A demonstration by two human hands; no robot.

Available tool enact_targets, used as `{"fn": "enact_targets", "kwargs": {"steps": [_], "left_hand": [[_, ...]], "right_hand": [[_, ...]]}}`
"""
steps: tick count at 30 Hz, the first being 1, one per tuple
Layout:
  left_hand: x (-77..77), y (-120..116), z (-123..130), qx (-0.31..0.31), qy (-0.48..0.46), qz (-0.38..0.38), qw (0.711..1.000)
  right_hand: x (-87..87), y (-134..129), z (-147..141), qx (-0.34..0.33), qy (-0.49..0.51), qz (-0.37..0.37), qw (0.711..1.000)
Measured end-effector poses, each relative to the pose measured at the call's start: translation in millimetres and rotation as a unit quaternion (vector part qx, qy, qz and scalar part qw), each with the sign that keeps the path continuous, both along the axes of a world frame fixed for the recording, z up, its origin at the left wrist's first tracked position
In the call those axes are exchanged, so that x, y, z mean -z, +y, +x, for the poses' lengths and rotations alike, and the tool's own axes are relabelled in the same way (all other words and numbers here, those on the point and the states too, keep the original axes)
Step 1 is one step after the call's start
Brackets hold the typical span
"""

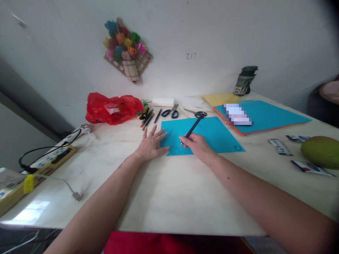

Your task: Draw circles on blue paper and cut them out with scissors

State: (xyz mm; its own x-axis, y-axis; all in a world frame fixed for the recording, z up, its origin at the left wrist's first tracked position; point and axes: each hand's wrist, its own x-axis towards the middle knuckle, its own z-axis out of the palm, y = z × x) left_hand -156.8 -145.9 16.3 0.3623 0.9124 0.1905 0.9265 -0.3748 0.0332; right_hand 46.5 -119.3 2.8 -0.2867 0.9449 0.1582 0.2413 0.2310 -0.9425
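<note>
A blue sheet of paper [209, 132] lies flat on the table in front of me. My left hand [152, 144] rests on its left edge with the fingers spread. In my right hand [197, 145] is a slim black pen [193, 127], pinched between thumb and fingers and slanting up and away. Its tip is at the paper's surface, left of the sheet's middle. Faint marks show near the left hand, and a small dark outlined circle [237, 147] is drawn at the lower right corner.
Behind the sheet lie two pairs of scissors [174, 113] [201, 114], several markers [148, 118] and a red plastic bag [111, 109]. On the right are stacked coloured sheets [275, 113], a phone [237, 114], a bottle [245, 81], small packets [280, 146] and a green fruit [321, 151]. Leftward sits a power strip [53, 158].
</note>
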Motion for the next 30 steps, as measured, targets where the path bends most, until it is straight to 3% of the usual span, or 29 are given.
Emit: {"fn": "enact_targets", "kwargs": {"steps": [14,22,30], "left_hand": [[-0.5,-1.4,2.0,-0.011,0.009,-0.007,1.000],[5.3,1.4,4.5,-0.046,0.007,0.001,0.999],[6.4,1.1,5.9,-0.040,0.008,-0.006,0.999]], "right_hand": [[-2.6,-2.8,-3.6,-0.035,0.039,-0.034,0.998],[-1.7,-3.0,-4.9,-0.027,0.027,-0.022,0.999],[0.1,-1.4,-4.1,-0.027,0.009,-0.008,1.000]]}}
